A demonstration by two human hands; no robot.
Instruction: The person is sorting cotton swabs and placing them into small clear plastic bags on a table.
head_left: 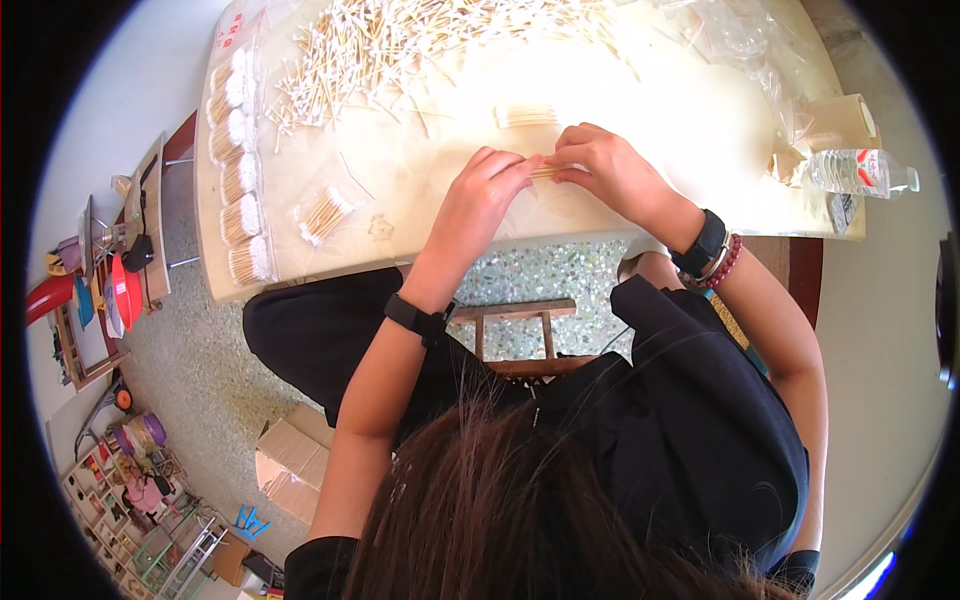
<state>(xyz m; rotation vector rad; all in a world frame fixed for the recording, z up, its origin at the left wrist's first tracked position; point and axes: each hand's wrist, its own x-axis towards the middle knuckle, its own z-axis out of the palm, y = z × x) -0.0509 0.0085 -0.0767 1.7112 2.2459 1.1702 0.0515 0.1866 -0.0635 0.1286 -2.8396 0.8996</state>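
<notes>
1. Left of the table's (400, 215) middle, the left hand (485, 195) pinches one end of a small bundle of cotton swabs (545, 171).
2. The bundle lies between both hands, long axis left-right, equally near each; thin wooden sticks, pale tips.
3. The right hand (605, 165) grips its other end, below the loose swab heap (400, 45).

A small home workshop for packing by hand.
My bench (420, 215) carries loose cotton swabs (400, 50) and filled bags (238, 180); cluttered shelves (130, 500) stand on the speckled floor (200, 370).
</notes>
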